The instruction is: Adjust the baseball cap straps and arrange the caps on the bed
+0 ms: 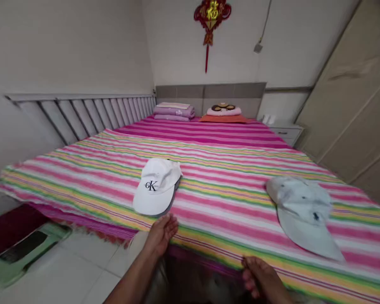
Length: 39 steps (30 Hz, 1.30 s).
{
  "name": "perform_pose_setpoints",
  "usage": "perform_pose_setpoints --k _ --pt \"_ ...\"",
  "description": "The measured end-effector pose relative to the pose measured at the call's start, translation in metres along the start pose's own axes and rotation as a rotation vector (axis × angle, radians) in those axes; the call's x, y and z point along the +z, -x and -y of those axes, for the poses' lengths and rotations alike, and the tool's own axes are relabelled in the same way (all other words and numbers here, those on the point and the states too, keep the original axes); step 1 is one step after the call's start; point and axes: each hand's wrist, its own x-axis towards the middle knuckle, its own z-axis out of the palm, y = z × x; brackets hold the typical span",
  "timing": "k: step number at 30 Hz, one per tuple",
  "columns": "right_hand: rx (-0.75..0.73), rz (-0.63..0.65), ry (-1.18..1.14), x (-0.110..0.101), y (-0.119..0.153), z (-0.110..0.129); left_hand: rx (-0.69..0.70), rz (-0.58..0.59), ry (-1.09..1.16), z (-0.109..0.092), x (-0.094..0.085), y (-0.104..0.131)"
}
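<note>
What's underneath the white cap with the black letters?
The white cap lies on a striped cover. A grey edge shows beneath its brim; shadow or underside, I cannot tell. Whatever the crown covers is hidden.

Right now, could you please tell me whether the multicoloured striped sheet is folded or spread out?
Spread out: the striped sheet lies open across the bed, with the lettered cap and the plainer cap resting on it.

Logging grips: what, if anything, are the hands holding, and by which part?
The left hand looks empty. The right hand is at the near edge of the sheet; whether it grips there cannot be told.
</note>
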Motion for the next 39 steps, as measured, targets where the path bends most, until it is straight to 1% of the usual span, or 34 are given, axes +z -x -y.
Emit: perform_pose_setpoints --k 3,6,9,11,16,19,21,23,26,28,32,35,39 --pt "-0.004 0.053 0.025 0.010 0.000 0.003 0.062 -0.101 0.032 -0.006 -0.013 -0.004" --pt "-0.008 0.109 0.046 0.019 0.001 0.003 0.125 -0.192 0.056 -0.011 -0.021 -0.006" --pt "-0.007 0.141 0.080 0.026 0.002 0.000 0.177 -0.273 0.041 -0.014 -0.022 -0.003" --pt "0.007 0.150 0.112 0.030 0.003 -0.003 0.198 -0.306 0.017 -0.015 -0.021 0.000" --pt "0.066 0.190 0.163 0.037 0.004 -0.006 0.160 -0.297 0.052 -0.017 -0.016 0.006" --pt "0.062 0.205 0.156 0.038 0.004 -0.007 0.128 -0.273 0.098 -0.019 -0.012 0.008" --pt "0.060 0.211 0.135 0.038 0.005 -0.009 0.155 -0.248 0.121 -0.024 -0.008 0.008" --pt "0.070 0.209 0.118 0.037 0.005 -0.011 0.216 -0.244 0.153 -0.030 -0.003 0.008" --pt "0.079 0.194 0.113 0.035 0.005 -0.014 0.297 -0.299 0.202 -0.039 0.001 0.007" --pt "0.074 0.187 0.112 0.034 0.004 -0.017 0.324 -0.352 0.219 -0.042 -0.001 0.007" --pt "0.107 0.184 0.108 0.033 0.000 -0.024 0.338 -0.426 0.232 -0.045 -0.011 0.010" --pt "0.138 0.169 0.111 0.032 -0.003 -0.028 0.316 -0.436 0.228 -0.047 -0.016 0.013" --pt "0.141 0.170 0.096 0.033 -0.005 -0.028 0.280 -0.431 0.215 -0.050 -0.016 0.013"
